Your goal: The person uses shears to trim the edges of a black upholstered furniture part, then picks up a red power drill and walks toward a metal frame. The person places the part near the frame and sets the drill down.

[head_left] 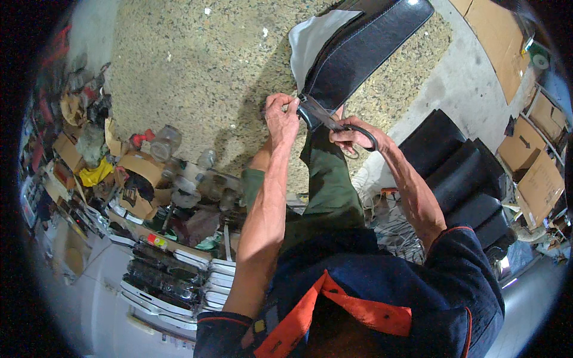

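A black, stitched leather-like cover (370, 53) with a pale inner lining (316, 42) lies over the far side of the work surface, its near corner reaching toward me. At that corner my left hand (282, 119) pinches the cover's edge between thumb and fingers. Dark-handled scissors (322, 111) are in my right hand (358, 134), fingers through the loops. Their blades point up and left, to the corner beside my left fingertips. Whether the blades touch the material I cannot tell.
The speckled surface (191, 65) spreads ahead. Black padded pieces (459, 173) are stacked at right, near cardboard boxes (537, 179). A cluttered heap with a cardboard box (143, 173) and a clear jar (166, 142) lies at left. White and black parts (173, 280) sit lower left.
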`<act>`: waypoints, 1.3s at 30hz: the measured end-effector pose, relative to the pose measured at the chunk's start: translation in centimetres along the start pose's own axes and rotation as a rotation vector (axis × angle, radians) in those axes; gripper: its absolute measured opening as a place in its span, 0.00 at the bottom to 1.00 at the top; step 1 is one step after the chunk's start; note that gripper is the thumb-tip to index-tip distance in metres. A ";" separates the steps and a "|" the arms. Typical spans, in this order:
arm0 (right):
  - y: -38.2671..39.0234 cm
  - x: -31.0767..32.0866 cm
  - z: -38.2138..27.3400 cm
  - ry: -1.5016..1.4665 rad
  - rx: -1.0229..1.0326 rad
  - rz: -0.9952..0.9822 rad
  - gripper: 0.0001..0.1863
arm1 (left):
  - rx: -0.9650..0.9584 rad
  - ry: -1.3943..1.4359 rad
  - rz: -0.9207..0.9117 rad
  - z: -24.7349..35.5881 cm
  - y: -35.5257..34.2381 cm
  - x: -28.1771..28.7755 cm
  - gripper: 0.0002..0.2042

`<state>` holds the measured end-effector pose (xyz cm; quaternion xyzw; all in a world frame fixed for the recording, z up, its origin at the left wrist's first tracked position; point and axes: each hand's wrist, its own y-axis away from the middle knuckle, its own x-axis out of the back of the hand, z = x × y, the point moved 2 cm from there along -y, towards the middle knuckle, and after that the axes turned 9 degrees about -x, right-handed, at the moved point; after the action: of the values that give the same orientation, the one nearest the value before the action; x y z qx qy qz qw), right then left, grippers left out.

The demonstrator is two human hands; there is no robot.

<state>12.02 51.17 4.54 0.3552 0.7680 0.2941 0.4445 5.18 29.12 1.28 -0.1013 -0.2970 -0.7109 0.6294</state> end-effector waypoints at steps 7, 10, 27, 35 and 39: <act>-3.9 -1.7 -0.7 -0.154 -0.017 0.139 0.15 | 0.002 -0.037 0.008 0.1 0.2 0.5 0.06; -3.8 -2.3 -1.6 -0.224 -0.026 0.175 0.15 | -0.004 -0.053 -0.015 -0.4 0.1 0.7 0.06; -0.9 -21.1 -2.7 -0.018 -0.094 -0.147 0.23 | 0.706 0.764 0.103 -8.1 9.4 23.6 0.26; 5.2 -18.7 -3.9 -0.327 -0.245 0.416 0.09 | 0.700 0.565 -0.321 -6.6 5.5 7.7 0.19; 10.6 -17.7 -6.0 -0.304 -0.212 0.505 0.24 | 0.317 0.159 -0.134 -5.3 2.5 1.0 0.12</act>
<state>15.98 42.18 23.68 0.5264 0.5452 0.4173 0.5015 8.60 25.27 -1.67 0.0757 -0.3606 -0.7012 0.6103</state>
